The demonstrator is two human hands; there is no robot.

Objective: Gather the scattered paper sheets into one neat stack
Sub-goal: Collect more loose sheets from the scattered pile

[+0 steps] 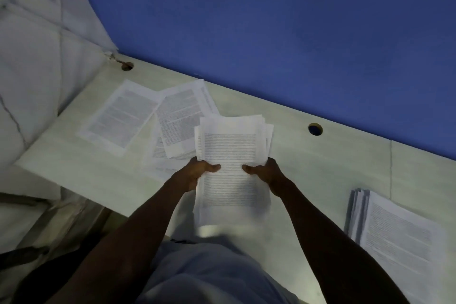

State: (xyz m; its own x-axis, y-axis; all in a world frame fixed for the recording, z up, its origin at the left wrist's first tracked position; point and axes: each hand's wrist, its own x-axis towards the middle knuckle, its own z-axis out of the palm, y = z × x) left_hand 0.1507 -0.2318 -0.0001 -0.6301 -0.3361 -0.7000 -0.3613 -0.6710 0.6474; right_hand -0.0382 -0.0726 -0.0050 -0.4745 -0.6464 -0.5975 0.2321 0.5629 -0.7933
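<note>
Blue wall point(271, 32) stands behind a long, pale wooden desk point(308, 168). Over the middle of the desk, two bare hands hold up a bundle of white printed paper sheets point(232, 155). The sheets in the bundle are not lined up; their top edges fan out a little. The left hand point(197, 171) grips the left edge of the bundle, with its thumb curled over the front page. The right hand point(264, 171) grips the right edge the same way, thumb on top.

Just left of the bundle, a few loose white printed pages point(180, 123) lie flat on the desk, overlapping each other. One more single white printed page point(121, 116) lies further left, touching them at one corner. Well to the right of the bundle, close to the near edge of the desk, sits a thick pile of white printed paper point(394, 234).

Right of the bundle, close to the wall, is a round cable hole point(315, 129). Another round hole point(127, 66) is at the far left corner.
</note>
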